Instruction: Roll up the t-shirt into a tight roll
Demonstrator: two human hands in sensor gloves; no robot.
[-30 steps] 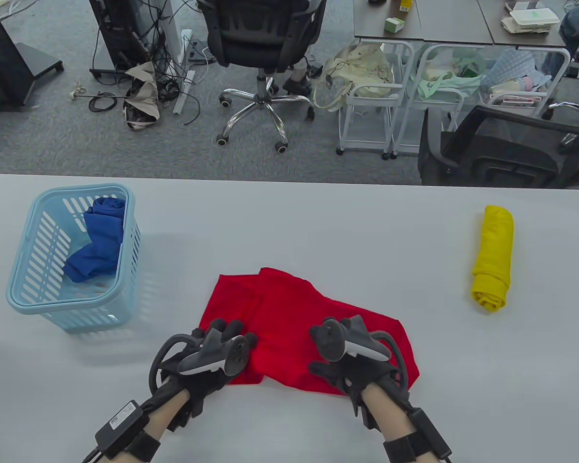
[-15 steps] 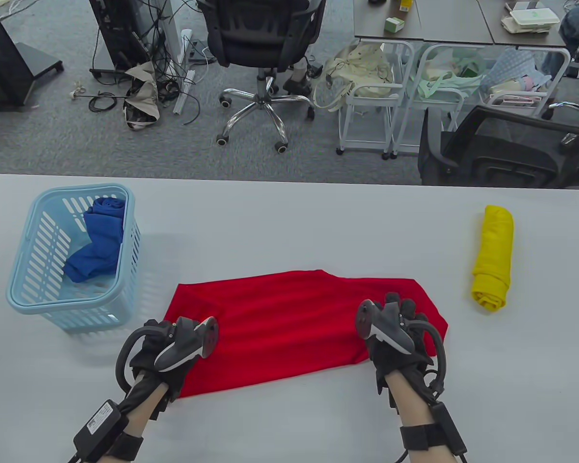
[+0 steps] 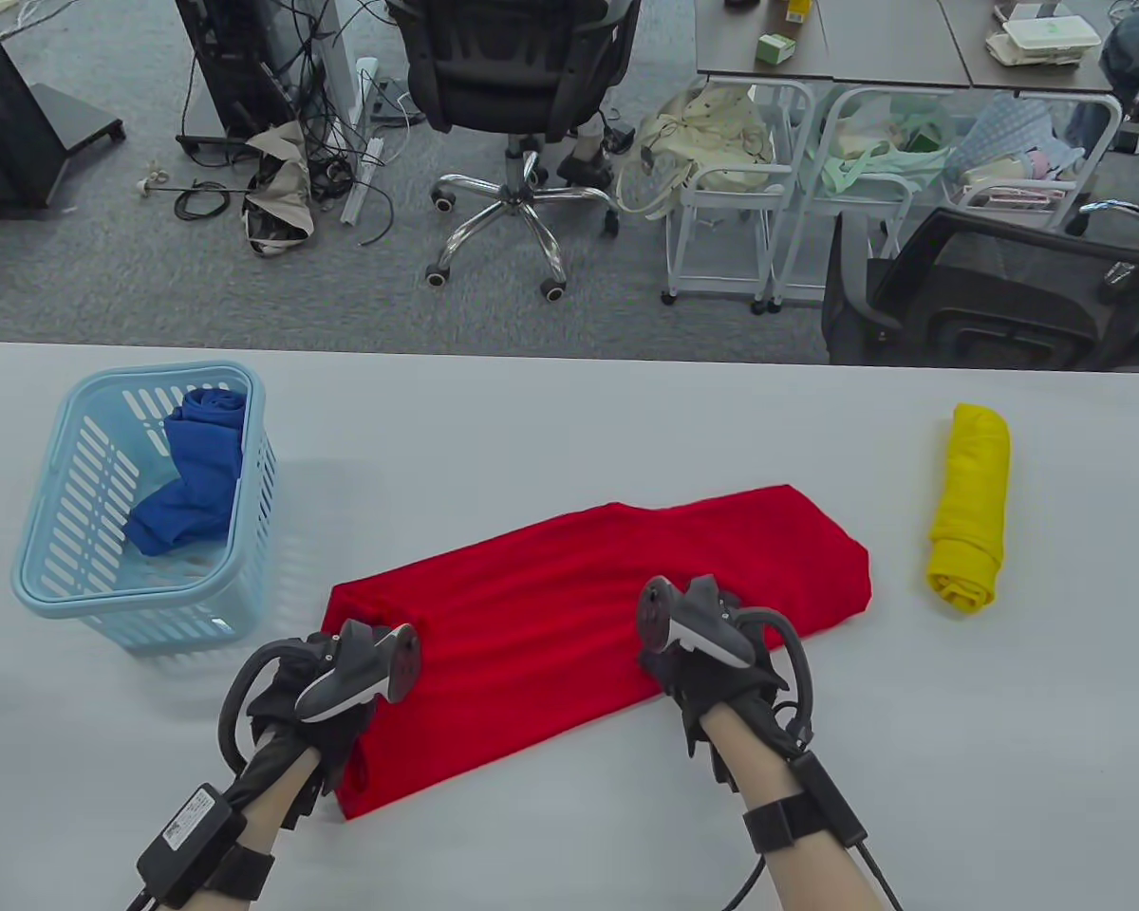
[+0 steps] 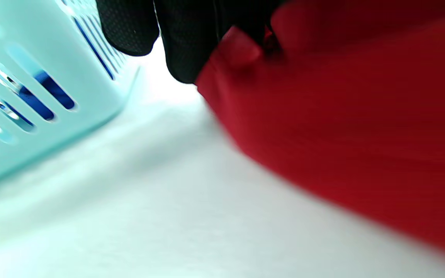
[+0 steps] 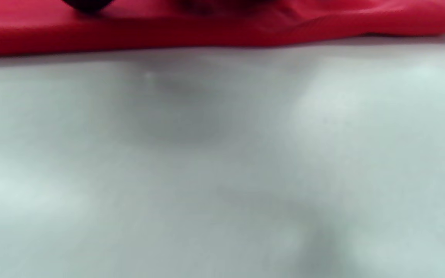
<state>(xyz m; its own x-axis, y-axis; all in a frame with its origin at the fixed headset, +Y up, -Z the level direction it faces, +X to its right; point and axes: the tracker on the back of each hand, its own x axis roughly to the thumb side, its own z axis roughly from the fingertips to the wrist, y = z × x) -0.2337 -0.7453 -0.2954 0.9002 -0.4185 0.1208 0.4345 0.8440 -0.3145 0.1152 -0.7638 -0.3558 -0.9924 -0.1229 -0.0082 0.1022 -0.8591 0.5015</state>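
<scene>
The red t-shirt [image 3: 588,607] lies folded into a long band, running diagonally from near left to far right on the grey table [image 3: 569,427]. My left hand [image 3: 351,702] is at the band's near-left end. In the left wrist view its gloved fingers [image 4: 187,46] grip a bunched edge of the red cloth [image 4: 342,116]. My right hand [image 3: 674,669] rests on the band's near edge, right of the middle, with its fingers hidden under the tracker. The right wrist view shows only the red edge [image 5: 207,31] along the top and bare table [image 5: 207,154].
A light blue basket [image 3: 43,593] holding a blue garment [image 3: 195,474] stands at the left, close to my left hand; it also shows in the left wrist view [image 4: 33,58]. A rolled yellow shirt [image 3: 970,508] lies at the right. Chairs and carts stand beyond the far edge.
The crumpled red shirt was pulled out into a long band. Then its right end swung away from me, my right hand moved left along the near edge, and my left hand stayed at the left end.
</scene>
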